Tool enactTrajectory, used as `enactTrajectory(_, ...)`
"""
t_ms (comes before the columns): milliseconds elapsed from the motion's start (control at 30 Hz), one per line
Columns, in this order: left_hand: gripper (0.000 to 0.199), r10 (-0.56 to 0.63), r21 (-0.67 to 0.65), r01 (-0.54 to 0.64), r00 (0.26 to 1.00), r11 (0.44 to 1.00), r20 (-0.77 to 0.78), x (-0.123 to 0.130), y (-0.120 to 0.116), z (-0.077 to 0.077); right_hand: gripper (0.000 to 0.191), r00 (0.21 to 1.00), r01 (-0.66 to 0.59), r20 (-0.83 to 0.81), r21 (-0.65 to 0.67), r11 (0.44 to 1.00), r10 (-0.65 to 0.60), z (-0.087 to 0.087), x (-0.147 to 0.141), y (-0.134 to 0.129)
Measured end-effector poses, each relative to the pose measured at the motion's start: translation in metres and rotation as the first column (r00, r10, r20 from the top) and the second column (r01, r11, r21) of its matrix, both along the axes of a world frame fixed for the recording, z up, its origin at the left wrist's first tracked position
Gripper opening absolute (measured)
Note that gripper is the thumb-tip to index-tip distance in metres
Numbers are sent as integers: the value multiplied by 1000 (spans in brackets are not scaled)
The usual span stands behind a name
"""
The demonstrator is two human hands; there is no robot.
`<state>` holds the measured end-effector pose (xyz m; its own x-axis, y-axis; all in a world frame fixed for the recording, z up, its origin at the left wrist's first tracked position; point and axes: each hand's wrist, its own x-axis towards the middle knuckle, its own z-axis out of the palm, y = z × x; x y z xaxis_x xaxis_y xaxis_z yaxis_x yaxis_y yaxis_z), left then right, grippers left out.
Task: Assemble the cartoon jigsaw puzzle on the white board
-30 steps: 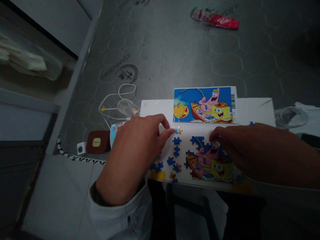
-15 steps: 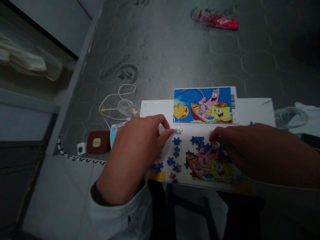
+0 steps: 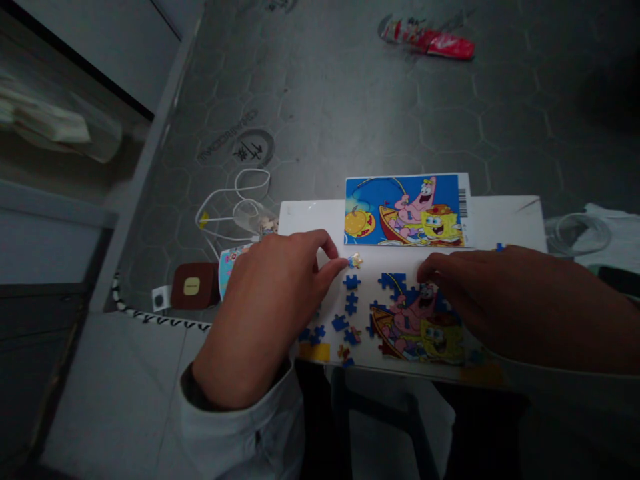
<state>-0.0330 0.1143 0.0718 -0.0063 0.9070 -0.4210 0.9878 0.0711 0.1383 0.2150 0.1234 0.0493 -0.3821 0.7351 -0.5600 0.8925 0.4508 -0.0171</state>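
My left hand (image 3: 277, 303) reaches over the left part of a white box-like board, thumb and index finger drawn together in a pinch. At the thumb tip is a small blue-and-yellow puzzle piece (image 3: 355, 261). Several loose blue puzzle pieces (image 3: 351, 304) lie below it. A partly joined jigsaw (image 3: 410, 323) of a pink starfish and a yellow sponge figure in a boat sits to their right. Over its upper right side, my right hand (image 3: 500, 303) has its fingers closed together; whatever they hold is hidden. The reference picture card (image 3: 403, 210) lies behind both hands.
The white board (image 3: 510, 217) carries everything. To its left are a patterned tub (image 3: 227, 267), a brown box (image 3: 194, 285) and a white cable (image 3: 217, 193). A clear container (image 3: 583, 233) stands right. A red wrapper (image 3: 450, 45) lies on the tiled floor.
The whole view has shifted very slightly. Both hands, the puzzle piece and the jigsaw keep their places relative to one another.
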Motion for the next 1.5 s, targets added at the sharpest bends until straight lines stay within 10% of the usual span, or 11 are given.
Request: enactTrajectory(1500,14,147,-20,-146,989,989,30,-26,-9,7,35,999,-23,-41,20,1000,24,-6,12,-2)
